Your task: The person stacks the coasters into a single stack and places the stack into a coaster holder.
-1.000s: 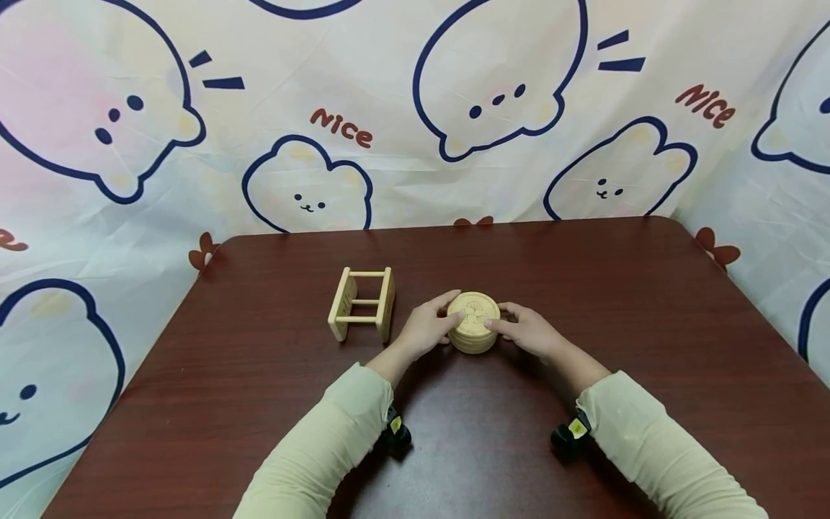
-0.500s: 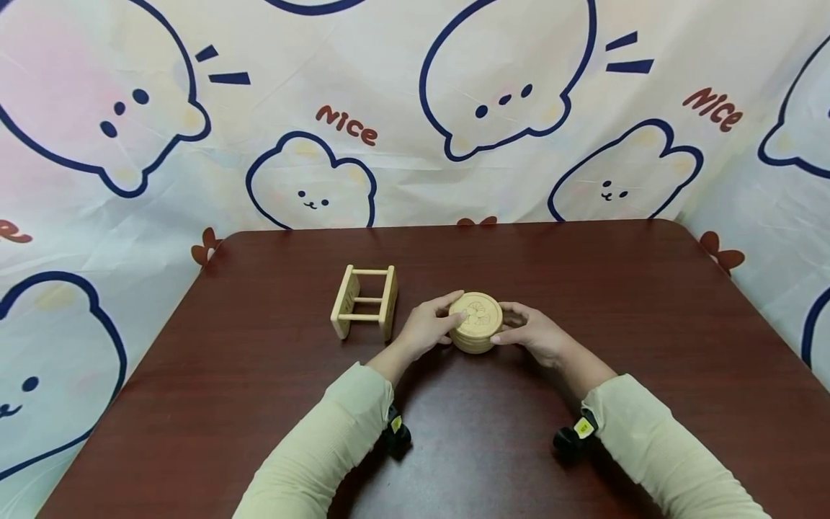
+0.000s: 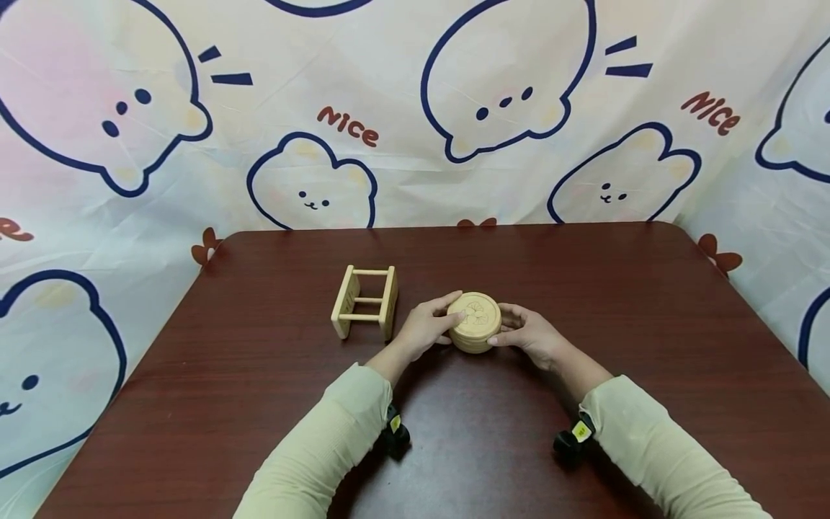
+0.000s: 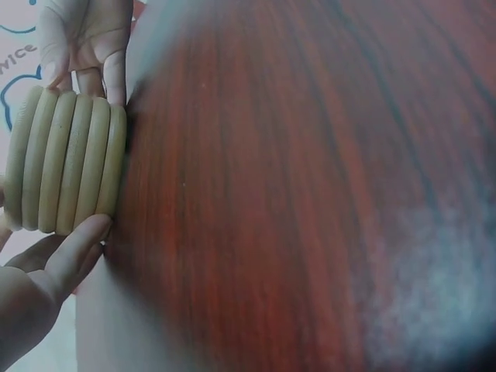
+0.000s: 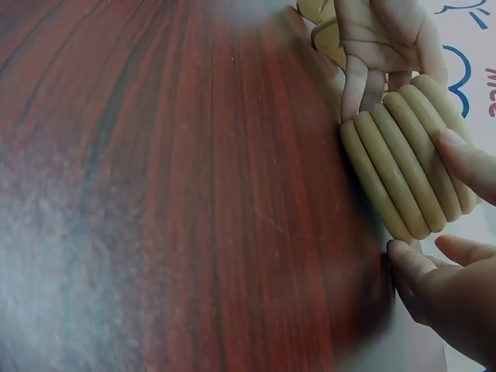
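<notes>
A stack of several round wooden coasters [image 3: 476, 324] stands on the table, its top one engraved with a flower-like pattern. My left hand [image 3: 424, 326] grips the stack from the left, thumb laid over the top coaster. From the right, my right hand [image 3: 530, 334] holds it, thumb against the front side and fingers behind. Edge-on in the left wrist view, the coasters [image 4: 66, 163] lie close together between both hands. The right wrist view shows the coasters [image 5: 411, 155] a little offset from one another, with my right hand [image 5: 457, 291] below and my left hand [image 5: 387, 39] above.
Left of the stack stands a small wooden rack [image 3: 366, 318], two side panels joined by thin rods. The dark red-brown table [image 3: 259, 404] reaches back to a cloth backdrop [image 3: 402, 180] printed with bear outlines. Each wrist carries a black camera.
My right thumb has slid from the top coaster down to the side of the stack. The left hand keeps its grip, and the rack has not moved.
</notes>
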`<state>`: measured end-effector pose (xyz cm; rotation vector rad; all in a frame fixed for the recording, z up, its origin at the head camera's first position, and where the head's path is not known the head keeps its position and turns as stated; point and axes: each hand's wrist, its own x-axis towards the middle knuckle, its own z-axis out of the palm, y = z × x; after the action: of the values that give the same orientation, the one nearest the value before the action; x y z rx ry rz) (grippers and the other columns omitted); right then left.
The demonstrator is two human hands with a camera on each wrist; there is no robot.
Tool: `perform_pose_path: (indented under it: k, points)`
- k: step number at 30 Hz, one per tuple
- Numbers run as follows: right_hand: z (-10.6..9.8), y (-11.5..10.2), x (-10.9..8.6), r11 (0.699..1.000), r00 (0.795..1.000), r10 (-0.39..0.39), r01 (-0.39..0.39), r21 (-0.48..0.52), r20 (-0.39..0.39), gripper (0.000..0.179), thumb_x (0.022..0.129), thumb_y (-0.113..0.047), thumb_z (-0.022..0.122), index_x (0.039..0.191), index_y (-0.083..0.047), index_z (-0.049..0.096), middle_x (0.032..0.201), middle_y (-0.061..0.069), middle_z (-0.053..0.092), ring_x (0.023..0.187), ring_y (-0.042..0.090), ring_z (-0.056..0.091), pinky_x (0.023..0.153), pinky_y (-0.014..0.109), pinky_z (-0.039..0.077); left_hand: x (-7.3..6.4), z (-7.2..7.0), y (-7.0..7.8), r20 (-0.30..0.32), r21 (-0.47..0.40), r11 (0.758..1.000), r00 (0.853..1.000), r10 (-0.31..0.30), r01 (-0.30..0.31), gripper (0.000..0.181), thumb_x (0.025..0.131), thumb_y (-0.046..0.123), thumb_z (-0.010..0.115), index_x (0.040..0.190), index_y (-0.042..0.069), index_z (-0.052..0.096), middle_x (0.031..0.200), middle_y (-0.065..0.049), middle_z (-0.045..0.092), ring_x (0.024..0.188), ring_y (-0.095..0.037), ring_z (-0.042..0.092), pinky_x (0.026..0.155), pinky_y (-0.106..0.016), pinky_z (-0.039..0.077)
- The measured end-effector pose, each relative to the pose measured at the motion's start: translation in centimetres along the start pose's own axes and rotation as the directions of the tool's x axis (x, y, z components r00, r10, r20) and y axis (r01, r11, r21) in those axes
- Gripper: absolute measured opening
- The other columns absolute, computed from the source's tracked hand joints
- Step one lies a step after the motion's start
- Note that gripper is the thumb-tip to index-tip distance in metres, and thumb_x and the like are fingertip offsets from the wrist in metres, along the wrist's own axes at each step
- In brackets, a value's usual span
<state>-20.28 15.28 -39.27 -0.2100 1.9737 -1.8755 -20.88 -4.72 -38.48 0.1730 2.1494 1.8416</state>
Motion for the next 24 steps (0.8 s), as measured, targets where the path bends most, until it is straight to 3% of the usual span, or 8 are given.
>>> perform_pose_path:
  k: [14, 24]
  points:
    - [0.6, 0.5, 0.4, 0.997, 0.999, -0.035, 0.036, 0.068, -0.008, 0.073, 0.071, 0.003, 0.066, 0.131, 0.006, 0.025, 0.122, 0.022, 0.034, 0.091, 0.018, 0.051, 0.074, 0.025, 0.042, 0.1, -0.6, -0.9, -0.007, -0.192, 0.981, 1.0, -0.03, 0.028, 0.047, 0.084, 0.009, 0.056, 0.129, 0.013, 0.042, 0.132, -0.012, 0.035, 0.105, -0.026, 0.047, 0.069, -0.041, 0.046]
    - [1.1, 0.4, 0.6, 0.981, 0.998, -0.041, 0.031, 0.192, 0.051, 0.076, 0.071, 0.009, 0.061, 0.133, 0.002, 0.019, 0.121, 0.022, 0.035, 0.095, 0.017, 0.048, 0.079, 0.029, 0.041, 0.0, -0.8, -1.1, -0.031, -0.192, 0.981, 0.999, 0.03, -0.036, 0.047, 0.085, 0.003, 0.053, 0.13, 0.007, 0.04, 0.127, -0.018, 0.04, 0.091, -0.023, 0.054, 0.066, -0.038, 0.048]
